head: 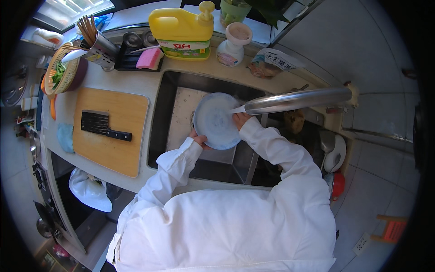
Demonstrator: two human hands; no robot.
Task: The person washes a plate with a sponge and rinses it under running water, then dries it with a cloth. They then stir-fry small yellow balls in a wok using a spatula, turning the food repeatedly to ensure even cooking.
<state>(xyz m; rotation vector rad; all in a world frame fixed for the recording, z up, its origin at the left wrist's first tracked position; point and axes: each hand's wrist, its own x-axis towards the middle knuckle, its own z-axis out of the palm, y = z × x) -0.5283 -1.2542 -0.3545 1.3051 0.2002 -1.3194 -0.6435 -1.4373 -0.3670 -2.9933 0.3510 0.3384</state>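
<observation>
Over the stainless steel sink point(212, 170) I hold a round, pale bluish plate point(217, 122) with its face turned up to me. My left hand point(199, 138) grips the plate's lower left rim. On the right side, my right hand point(242, 119) has hold of the rim, close under the spout; its fingertips are partly hidden. A thick metal faucet point(295, 101) reaches in from the right, and a white stream of water runs from it onto the plate. Whitish water or film covers part of the plate's surface.
A cleaver point(102, 125) lies on a wooden cutting board point(115, 154) left of the sink. Behind stand a yellow detergent jug point(181, 27), a pink sponge point(149, 58) on a black rack and a chopstick holder point(103, 47). Greens fill a basket point(69, 78). The right basin holds dark items.
</observation>
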